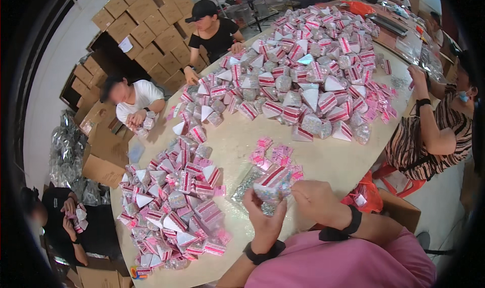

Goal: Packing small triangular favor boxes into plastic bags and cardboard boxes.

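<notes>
My left hand [265, 217] is closed around a cake-slice-shaped piece [273, 183], white with dark pink stripes, in a shiny clear wrapping. Thumb and fingers grip it from its near left side. Against its right side is my right hand [316, 199], bent at the wrist with fingers curled; its fingertips are hidden, so what they hold cannot be made out. A flat, glittery clear bag [244, 184] lies on the table beneath and left of the slice. Just beyond are loose pink tags [273, 154].
A big heap of wrapped slices [308, 70] covers the far table [237, 136]; a smaller heap [174, 202] lies left. Orange-handled scissors [136, 273] rest at the near left edge. Several people work around the table. A red bag [368, 194] hangs near my right elbow. Cartons [151, 22] stand behind.
</notes>
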`<move>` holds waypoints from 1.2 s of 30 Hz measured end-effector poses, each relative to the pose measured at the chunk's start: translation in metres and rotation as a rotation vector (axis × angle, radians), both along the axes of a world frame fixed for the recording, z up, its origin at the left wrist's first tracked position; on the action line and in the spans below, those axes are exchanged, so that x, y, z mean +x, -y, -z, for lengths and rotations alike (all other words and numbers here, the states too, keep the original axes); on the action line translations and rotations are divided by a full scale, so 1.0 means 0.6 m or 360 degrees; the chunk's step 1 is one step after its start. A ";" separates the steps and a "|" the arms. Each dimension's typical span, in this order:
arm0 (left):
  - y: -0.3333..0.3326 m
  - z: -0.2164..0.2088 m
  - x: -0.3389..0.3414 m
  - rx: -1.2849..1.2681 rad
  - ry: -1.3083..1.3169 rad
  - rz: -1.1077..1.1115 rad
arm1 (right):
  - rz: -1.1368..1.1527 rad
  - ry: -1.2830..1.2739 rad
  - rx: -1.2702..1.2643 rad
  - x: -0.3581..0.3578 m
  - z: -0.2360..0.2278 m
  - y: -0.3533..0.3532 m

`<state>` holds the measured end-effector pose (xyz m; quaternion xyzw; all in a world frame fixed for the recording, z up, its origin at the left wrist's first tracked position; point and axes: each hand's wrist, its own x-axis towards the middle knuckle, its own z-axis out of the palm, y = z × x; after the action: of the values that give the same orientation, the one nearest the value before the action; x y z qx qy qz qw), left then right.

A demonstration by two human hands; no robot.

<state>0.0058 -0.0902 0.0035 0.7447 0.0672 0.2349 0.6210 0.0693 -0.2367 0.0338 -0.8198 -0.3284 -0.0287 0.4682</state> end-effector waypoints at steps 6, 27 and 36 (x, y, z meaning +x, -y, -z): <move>-0.008 0.010 0.002 0.0051 -0.0083 0.0040 | 0.0040 -0.0551 0.0251 -0.002 0.013 -0.010; -0.357 0.002 -0.040 -0.0281 -0.0126 -0.0931 | -0.0312 -0.1416 -0.0091 0.044 0.111 0.008; -0.292 0.099 -0.047 0.0710 -0.0732 -0.0494 | -0.0351 -0.1546 -0.0170 0.054 0.146 0.019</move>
<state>-0.0223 0.0850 -0.0560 0.8763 0.2648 0.1615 0.3686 0.1015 -0.2484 -0.0540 -0.7217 -0.1583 0.4229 0.5247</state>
